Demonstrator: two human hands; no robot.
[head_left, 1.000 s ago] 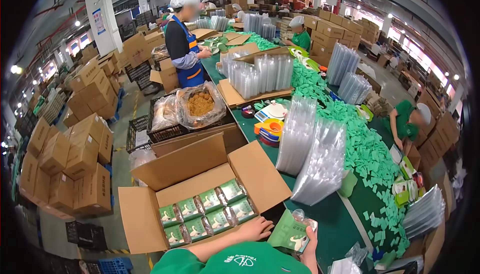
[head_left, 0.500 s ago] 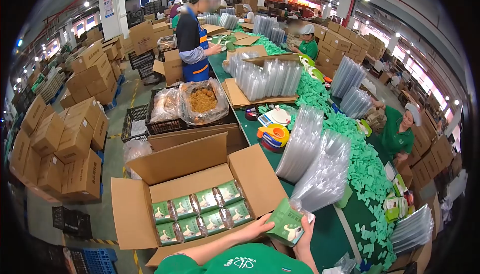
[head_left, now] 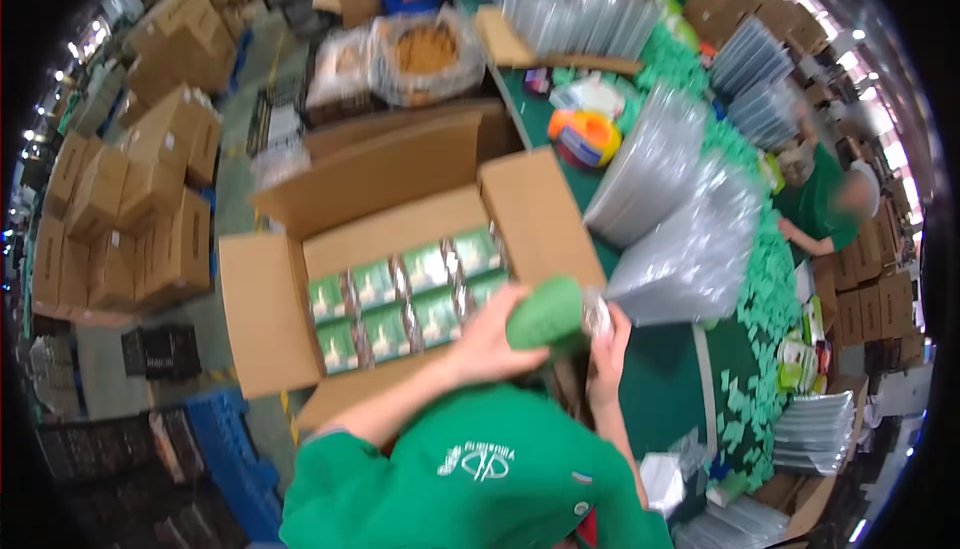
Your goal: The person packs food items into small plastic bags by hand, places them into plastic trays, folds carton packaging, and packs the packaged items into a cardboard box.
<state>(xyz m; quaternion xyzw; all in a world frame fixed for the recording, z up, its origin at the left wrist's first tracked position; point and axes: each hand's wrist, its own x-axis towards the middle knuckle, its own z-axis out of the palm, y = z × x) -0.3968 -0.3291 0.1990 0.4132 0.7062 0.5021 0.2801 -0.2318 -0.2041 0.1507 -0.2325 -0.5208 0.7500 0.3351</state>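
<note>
A green package (head_left: 545, 313), smeared by motion, is held between my two hands in front of my chest. My left hand (head_left: 488, 341) grips its left side, close to the front of an open cardboard box (head_left: 262, 316). On the other side, my right hand (head_left: 607, 349) is closed on the package's whitish, shiny end. Two rows of green packages (head_left: 381, 337) with clear plastic ends lie inside the box, under my left forearm.
Stacks of clear plastic sleeves (head_left: 680, 239) stand on the green table (head_left: 655, 379) to the right, beside scattered green slips (head_left: 765, 349) and an orange tape roll (head_left: 590, 137). A co-worker (head_left: 835, 199) is at the far right. Stacked cartons (head_left: 145, 189) stand left; a blue pallet (head_left: 235, 469) lies lower left.
My view has tilted down, so the scene sits higher. The green package has turned in my hands and moved up in the view, and my left arm reaches further over the box's front.
</note>
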